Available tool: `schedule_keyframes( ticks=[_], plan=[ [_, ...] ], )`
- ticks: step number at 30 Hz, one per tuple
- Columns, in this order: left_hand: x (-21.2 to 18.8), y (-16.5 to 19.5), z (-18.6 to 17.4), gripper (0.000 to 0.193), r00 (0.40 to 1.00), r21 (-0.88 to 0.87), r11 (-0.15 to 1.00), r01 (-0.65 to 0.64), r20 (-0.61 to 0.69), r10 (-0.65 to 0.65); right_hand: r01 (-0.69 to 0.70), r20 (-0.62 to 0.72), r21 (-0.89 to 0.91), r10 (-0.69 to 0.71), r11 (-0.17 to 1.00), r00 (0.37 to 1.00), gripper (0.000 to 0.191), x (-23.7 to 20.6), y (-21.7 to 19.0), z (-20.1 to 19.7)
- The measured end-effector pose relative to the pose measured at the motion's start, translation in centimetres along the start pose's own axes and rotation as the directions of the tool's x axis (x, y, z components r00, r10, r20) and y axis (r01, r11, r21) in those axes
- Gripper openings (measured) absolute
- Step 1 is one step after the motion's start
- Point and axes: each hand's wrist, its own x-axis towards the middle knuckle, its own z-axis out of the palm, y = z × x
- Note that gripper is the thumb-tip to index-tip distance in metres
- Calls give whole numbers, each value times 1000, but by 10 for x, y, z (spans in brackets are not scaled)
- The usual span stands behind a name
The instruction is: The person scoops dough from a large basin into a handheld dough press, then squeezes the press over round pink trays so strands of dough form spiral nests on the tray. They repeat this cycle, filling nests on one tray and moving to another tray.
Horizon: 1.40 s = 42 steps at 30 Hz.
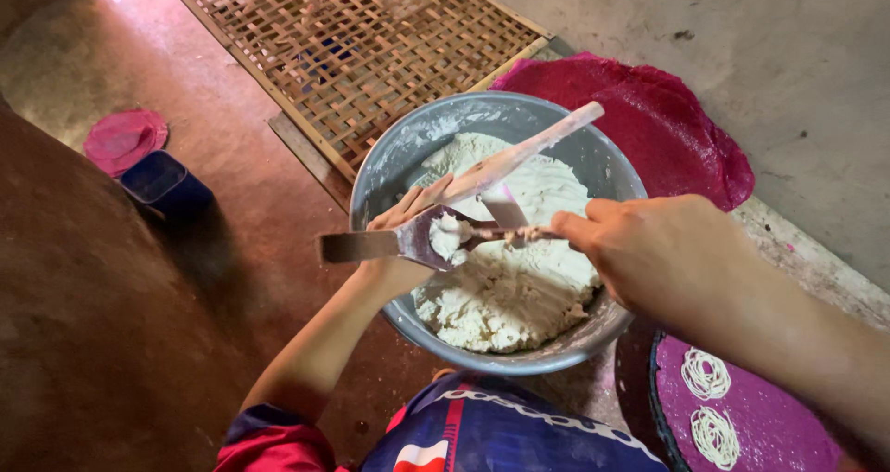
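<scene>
Head view: left hand (403, 226) clamped on metal press (408, 240), right hand (663, 249) closed on spoon (496, 234), seemingly loading dough (510, 287); basin (389, 171) mostly full.

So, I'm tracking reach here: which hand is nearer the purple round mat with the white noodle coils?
Right. The right hand is just above the purple round mat; the left hand is farther left, across the grey metal bowl.

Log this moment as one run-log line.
left hand: holds wooden press | right hand: holds spoon | dough in metal bowl
</scene>
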Motion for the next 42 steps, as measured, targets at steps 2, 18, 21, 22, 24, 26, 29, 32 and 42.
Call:
schedule_keyframes(
  ticks=[2, 18, 21, 22, 24, 26, 29, 32, 42],
  plan=[
    [3, 3, 7, 71, 998, -15, 999, -41, -45, 41, 56, -51, -35, -58, 998, 997, 38, 10, -15, -9],
    [10, -15, 14, 47, 956, 13, 992, 128, -269, -120, 286, -419, 834, 204, 472, 885, 61, 41, -64, 131],
    [16, -28, 6, 65, 942, -48, 976, 212, -255, -218, 49, -165, 910, 251, 412, 954, 54, 36, -56, 150],
    [18, -30, 6, 78, 932, -132, 960, 247, -241, -272, -110, 5, 927, 280, 360, 960, 52, 35, -49, 153],
    [21, -33, 9, 52, 958, 29, 970, 241, -167, -233, -145, 50, 947, 315, 288, 948, 49, 42, -38, 155],
    [23, -33, 16, 42, 972, 123, 968, 217, -121, -202, 98, -185, 964, 356, 249, 916, 45, 53, -35, 159],
    [30, -38, 27, 46, 977, 201, 964, 176, -157, -146, -64, -77, 932, 369, 356, 926, 51, 60, -48, 174],
    [36, -61, 24, 47, 956, 49, 979, 199, -230, -183, -58, -79, 914, 317, 401, 945, 53, 48, -62, 191],
    [-10, 36, 41, 34, 833, -877, -161, 453, 481, -274, 390, -402, 915, 324, 106, 856, 82, 13, -32, 166]
  ],
)
